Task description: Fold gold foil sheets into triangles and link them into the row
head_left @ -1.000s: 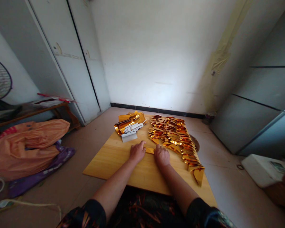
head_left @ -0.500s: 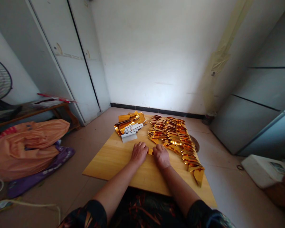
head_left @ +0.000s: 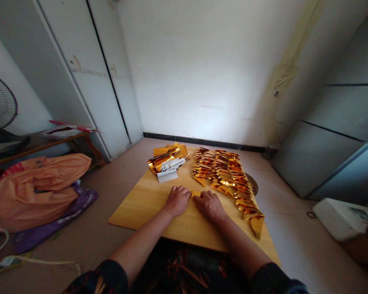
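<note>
Low over the wooden board, my left hand and my right hand are close together, fingers curled down. Between them shows a small piece of gold foil paper, gripped at either end; most of it is hidden by the fingers. To the right lie several rows of folded gold foil pieces, overlapping one another. Beyond my left hand sits a loose pile of gold foil sheets, with white-sided strips and a pale flat sheet at its near side.
The wooden board serves as a low tabletop. On the floor to the left are an orange bag and a purple bag, near a white cord. At right stand a refrigerator and a white foam box.
My right hand has turned, its wrist shifting right and its fingers lying more to the left. My left hand has moved slightly left and down. The foil between them stays in place.
</note>
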A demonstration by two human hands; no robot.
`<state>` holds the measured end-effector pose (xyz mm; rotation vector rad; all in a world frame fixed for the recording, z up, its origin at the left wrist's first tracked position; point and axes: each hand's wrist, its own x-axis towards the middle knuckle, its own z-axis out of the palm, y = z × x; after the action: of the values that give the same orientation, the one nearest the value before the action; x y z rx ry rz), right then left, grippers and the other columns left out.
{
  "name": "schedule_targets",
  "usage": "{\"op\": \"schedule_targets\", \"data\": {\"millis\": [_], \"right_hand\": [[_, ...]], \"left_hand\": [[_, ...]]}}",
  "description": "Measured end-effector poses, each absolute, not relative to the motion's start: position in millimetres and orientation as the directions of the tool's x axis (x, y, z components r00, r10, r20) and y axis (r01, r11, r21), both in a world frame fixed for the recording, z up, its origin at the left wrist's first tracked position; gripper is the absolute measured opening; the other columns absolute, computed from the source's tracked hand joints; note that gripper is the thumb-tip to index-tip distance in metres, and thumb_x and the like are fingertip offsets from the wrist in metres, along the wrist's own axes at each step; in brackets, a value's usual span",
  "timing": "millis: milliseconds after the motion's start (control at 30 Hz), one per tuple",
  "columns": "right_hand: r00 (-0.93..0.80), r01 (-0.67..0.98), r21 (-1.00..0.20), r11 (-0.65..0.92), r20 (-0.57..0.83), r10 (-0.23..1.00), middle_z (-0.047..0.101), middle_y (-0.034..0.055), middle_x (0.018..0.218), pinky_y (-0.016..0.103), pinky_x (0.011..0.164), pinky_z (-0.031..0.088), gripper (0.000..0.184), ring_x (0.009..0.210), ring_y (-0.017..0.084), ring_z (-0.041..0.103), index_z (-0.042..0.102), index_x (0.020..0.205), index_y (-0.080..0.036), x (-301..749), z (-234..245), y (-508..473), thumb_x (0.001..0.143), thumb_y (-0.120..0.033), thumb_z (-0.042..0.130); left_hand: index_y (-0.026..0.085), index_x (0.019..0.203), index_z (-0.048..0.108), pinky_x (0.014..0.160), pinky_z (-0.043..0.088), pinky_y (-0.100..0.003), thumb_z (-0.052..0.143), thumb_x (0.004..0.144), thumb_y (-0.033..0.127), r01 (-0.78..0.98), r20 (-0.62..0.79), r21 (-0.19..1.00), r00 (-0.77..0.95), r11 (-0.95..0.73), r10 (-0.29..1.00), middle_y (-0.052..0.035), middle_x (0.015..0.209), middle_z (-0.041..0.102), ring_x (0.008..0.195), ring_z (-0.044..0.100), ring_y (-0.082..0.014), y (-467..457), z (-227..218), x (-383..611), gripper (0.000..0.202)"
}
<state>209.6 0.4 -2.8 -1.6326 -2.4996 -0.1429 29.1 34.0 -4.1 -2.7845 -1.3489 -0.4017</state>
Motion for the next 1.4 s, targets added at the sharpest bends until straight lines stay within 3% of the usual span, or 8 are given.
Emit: {"op": "schedule_targets", "data": {"millis": [267, 433, 600, 900, 1100, 1267, 1400], "right_hand": [[-0.424, 0.905, 0.009, 0.426, 0.126, 0.897, 0.059, 0.0084, 0.1, 0.031, 0.075, 0.033, 0.031, 0.092, 0.021, 0.048, 0.061, 0.115, -0.032, 208.6, 2.2, 1.6, 0.094, -0.041, 0.039], [-0.414, 0.907, -0.022, 0.422, 0.145, 0.898, 0.06, 0.0059, 0.101, 0.03, 0.076, 0.032, 0.027, 0.094, 0.02, 0.048, 0.063, 0.108, -0.032, 211.7, 0.8, -0.6, 0.094, -0.04, 0.041], [-0.428, 0.895, -0.051, 0.443, 0.181, 0.885, 0.062, 0.0042, 0.097, 0.029, 0.078, 0.032, 0.022, 0.093, 0.018, 0.05, 0.064, 0.095, -0.024, 222.1, -4.4, -7.4, 0.095, -0.032, 0.043], [-0.358, 0.923, -0.063, 0.379, 0.215, 0.909, 0.064, 0.0032, 0.088, 0.027, 0.075, 0.033, 0.022, 0.086, 0.017, 0.051, 0.063, 0.082, -0.019, 223.5, -12.0, -5.4, 0.094, -0.022, 0.044], [-0.357, 0.927, -0.034, 0.373, 0.214, 0.909, 0.062, 0.0043, 0.087, 0.027, 0.074, 0.033, 0.022, 0.086, 0.017, 0.051, 0.065, 0.084, -0.021, 220.5, -8.6, 3.4, 0.094, -0.026, 0.046], [-0.338, 0.934, -0.044, 0.354, 0.214, 0.917, 0.062, 0.0051, 0.086, 0.027, 0.073, 0.033, 0.024, 0.086, 0.017, 0.051, 0.065, 0.082, -0.021, 220.6, -11.1, 5.9, 0.094, -0.026, 0.045], [-0.3, 0.939, -0.109, 0.326, 0.205, 0.932, 0.062, 0.0049, 0.087, 0.026, 0.072, 0.034, 0.024, 0.087, 0.017, 0.052, 0.066, 0.079, -0.02, 218.1, -10.6, 7.5, 0.092, -0.025, 0.046]], "left_hand": [[0.029, 0.108, 0.063, 0.083, 0.03, -0.041, 0.049, 0.082, 0.012, 0.709, 0.306, 0.076, 0.653, -0.701, 0.693, -0.0016, 0.114, 0.065, 0.096, 0.052, -0.0213, 29.8, -6.1, 13.2, 0.033], [0.032, 0.103, 0.065, 0.083, 0.028, -0.041, 0.05, 0.082, 0.014, 0.715, 0.318, 0.098, 0.637, -0.693, 0.702, -0.0009, 0.11, 0.066, 0.092, 0.051, -0.0207, 29.5, -4.3, 12.1, 0.032], [0.032, 0.1, 0.067, 0.083, 0.027, -0.041, 0.052, 0.079, 0.014, 0.726, 0.308, 0.128, 0.619, -0.676, 0.723, -0.0006, 0.107, 0.067, 0.091, 0.051, -0.0207, 29.8, -4.8, 13.1, 0.031], [0.021, 0.075, 0.066, 0.08, 0.028, -0.039, 0.058, 0.083, 0.03, 0.764, 0.321, 0.112, 0.578, -0.636, 0.75, -0.0043, 0.083, 0.067, 0.089, 0.051, -0.0211, 40.0, 0.1, 30.9, 0.015], [0.027, 0.089, 0.069, 0.081, 0.028, -0.039, 0.056, 0.086, 0.029, 0.76, 0.318, 0.083, 0.593, -0.645, 0.739, -0.0031, 0.083, 0.066, 0.089, 0.052, -0.0207, 47.2, 2.8, 35.0, 0.014], [0.027, 0.084, 0.071, 0.081, 0.027, -0.039, 0.054, 0.087, 0.029, 0.758, 0.326, 0.074, 0.596, -0.648, 0.734, -0.0033, 0.08, 0.063, 0.089, 0.051, -0.0203, 46.3, -2.4, 33.7, 0.017], [0.029, 0.085, 0.071, 0.081, 0.027, -0.038, 0.054, 0.087, 0.03, 0.77, 0.326, 0.148, 0.554, -0.62, 0.766, -0.0029, 0.083, 0.063, 0.09, 0.051, -0.0192, 46.1, -7.9, 34.1, 0.017]]}}
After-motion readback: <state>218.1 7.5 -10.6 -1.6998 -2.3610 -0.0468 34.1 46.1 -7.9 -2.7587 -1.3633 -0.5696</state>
